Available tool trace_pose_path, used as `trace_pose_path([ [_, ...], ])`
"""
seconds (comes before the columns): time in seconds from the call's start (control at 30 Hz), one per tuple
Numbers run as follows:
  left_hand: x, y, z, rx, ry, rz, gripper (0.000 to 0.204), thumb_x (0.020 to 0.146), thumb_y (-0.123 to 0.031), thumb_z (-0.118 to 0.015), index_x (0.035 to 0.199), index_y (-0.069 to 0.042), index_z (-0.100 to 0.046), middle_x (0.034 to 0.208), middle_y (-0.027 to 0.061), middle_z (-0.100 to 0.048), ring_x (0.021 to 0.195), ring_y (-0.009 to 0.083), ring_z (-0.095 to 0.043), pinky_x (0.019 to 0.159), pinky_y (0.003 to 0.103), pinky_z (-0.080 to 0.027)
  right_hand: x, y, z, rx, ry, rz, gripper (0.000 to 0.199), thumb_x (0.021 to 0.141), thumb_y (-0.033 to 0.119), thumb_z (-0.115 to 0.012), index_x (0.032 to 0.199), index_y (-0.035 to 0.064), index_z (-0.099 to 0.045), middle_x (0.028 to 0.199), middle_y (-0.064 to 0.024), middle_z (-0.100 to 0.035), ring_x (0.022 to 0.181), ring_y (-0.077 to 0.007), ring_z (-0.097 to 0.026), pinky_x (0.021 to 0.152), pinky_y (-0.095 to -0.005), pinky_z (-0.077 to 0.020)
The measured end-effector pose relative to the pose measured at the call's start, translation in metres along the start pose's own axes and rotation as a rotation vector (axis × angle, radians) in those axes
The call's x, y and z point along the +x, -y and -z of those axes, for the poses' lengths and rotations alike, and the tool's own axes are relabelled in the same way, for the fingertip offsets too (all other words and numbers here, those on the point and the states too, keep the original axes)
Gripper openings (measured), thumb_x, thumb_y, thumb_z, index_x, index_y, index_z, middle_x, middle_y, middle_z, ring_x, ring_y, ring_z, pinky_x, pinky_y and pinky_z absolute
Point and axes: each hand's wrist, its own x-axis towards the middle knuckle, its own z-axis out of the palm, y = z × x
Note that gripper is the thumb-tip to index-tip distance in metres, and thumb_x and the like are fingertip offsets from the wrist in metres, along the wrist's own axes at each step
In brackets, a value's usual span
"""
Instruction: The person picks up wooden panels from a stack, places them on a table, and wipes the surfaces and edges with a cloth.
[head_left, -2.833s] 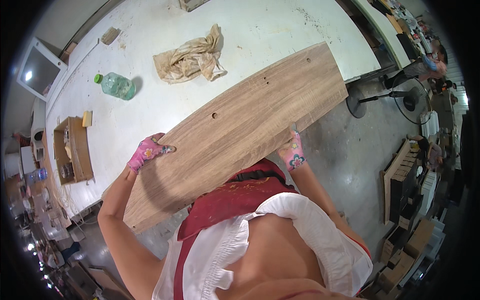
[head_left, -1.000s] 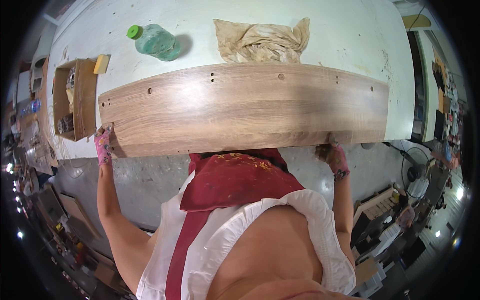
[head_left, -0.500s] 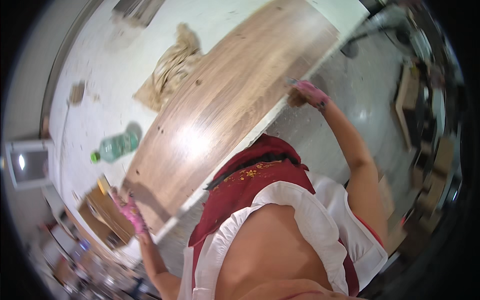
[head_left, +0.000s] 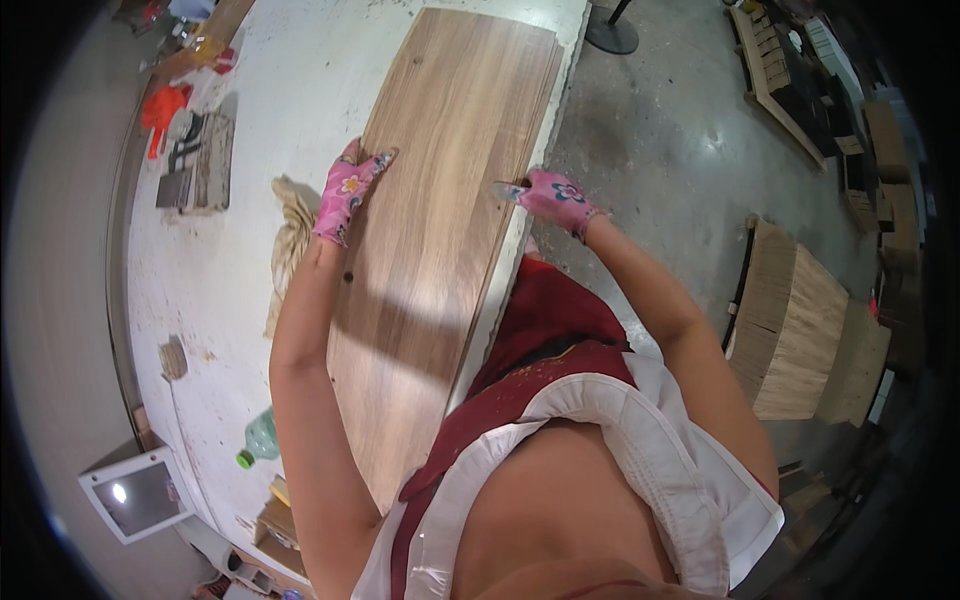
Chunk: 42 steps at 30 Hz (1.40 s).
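A long wood-grain panel [head_left: 430, 240] lies lengthwise on a white worktable [head_left: 210, 300], with layered edges showing along its right side. My left hand [head_left: 343, 200], in a pink flowered glove, holds the panel's left edge, its thumb stretched over the top face. On the opposite edge, my right hand [head_left: 558, 203] wears a matching glove; its thumb rests on top while the other fingers curl down at the side, partly hidden. Close to my left forearm lies a crumpled beige cloth [head_left: 290, 240]. A green-capped bottle [head_left: 260, 440] is partly covered by that arm.
Flat dark tools and a greyish block [head_left: 210, 165] sit at the table's far left, near an orange-red item [head_left: 163, 110]. A cardboard box [head_left: 278, 530] is at the lower left. Stacked wooden pieces [head_left: 790, 320] stand on the floor at right, and a round stand base [head_left: 612, 32] beyond.
My left hand has moved from beside the box up to the panel's left edge. My right hand has shifted along the right edge. The view has turned, so the panel appears more upright.
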Motion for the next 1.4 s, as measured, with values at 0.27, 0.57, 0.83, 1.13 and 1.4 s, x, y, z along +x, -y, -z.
trace_pose_path([
  [0.27, -0.009, -0.057, -0.013, -0.143, 0.002, 0.302, 0.064, 0.073, -0.028, -0.070, 0.119, 0.009, -0.044, 0.109, 0.0147, -0.055, 0.096, 0.0169, -0.053, 0.084, 0.025, -0.040, 0.045, -0.039, 0.008, 0.095, 0.143, 0.224, 0.038, 0.072, 0.034, -0.052, 0.076, -0.0043, -0.054, 0.078, -0.0257, -0.055, 0.075, -0.0381, -0.055, 0.066, -0.0401, -0.0428],
  [0.57, 0.009, -0.024, -0.020, -0.162, -0.007, 0.272, 0.055, 0.078, -0.025, -0.066, 0.119, 0.005, -0.046, 0.095, 0.0061, -0.058, 0.075, 0.0083, -0.053, 0.065, 0.020, -0.044, 0.049, -0.029, 0.031, 0.287, 0.344, 0.141, 0.033, 0.075, 0.027, -0.047, 0.070, -0.0052, -0.053, 0.062, -0.0231, -0.048, 0.053, -0.0317, -0.047, 0.052, -0.0396, -0.0378],
  [0.83, 0.008, -0.035, -0.018, -0.069, -0.042, 0.277, 0.048, 0.079, -0.023, -0.064, 0.116, 0.005, -0.049, 0.094, 0.0079, -0.060, 0.077, 0.0105, -0.054, 0.068, 0.021, -0.044, 0.055, -0.027, 0.044, 0.654, 0.594, -0.090, 0.040, 0.081, 0.034, -0.047, 0.074, -0.0049, -0.057, 0.062, -0.0129, -0.059, 0.053, -0.0207, -0.059, 0.049, -0.0314, -0.0477],
  [1.13, 0.007, -0.022, -0.023, -0.055, -0.119, 0.299, 0.051, 0.079, -0.025, -0.063, 0.120, 0.001, -0.047, 0.085, 0.0079, -0.062, 0.067, 0.0099, -0.055, 0.063, 0.022, -0.046, 0.052, -0.013, 0.044, 0.747, 0.565, -0.295, 0.032, 0.081, 0.033, -0.052, 0.084, 0.0011, -0.055, 0.069, -0.0089, -0.061, 0.056, -0.0170, -0.060, 0.048, -0.0283, -0.0483],
  [1.4, -0.025, -0.042, -0.028, 0.045, -0.261, -0.042, 0.048, 0.082, -0.022, -0.052, 0.124, -0.003, -0.040, 0.092, 0.0134, -0.060, 0.083, 0.0230, -0.058, 0.072, 0.030, -0.048, 0.070, -0.078, 0.029, 0.792, 0.605, -0.009, 0.032, 0.087, 0.030, -0.045, 0.104, 0.0031, -0.050, 0.089, -0.0142, -0.061, 0.065, -0.0205, -0.061, 0.052, -0.0282, -0.0479],
])
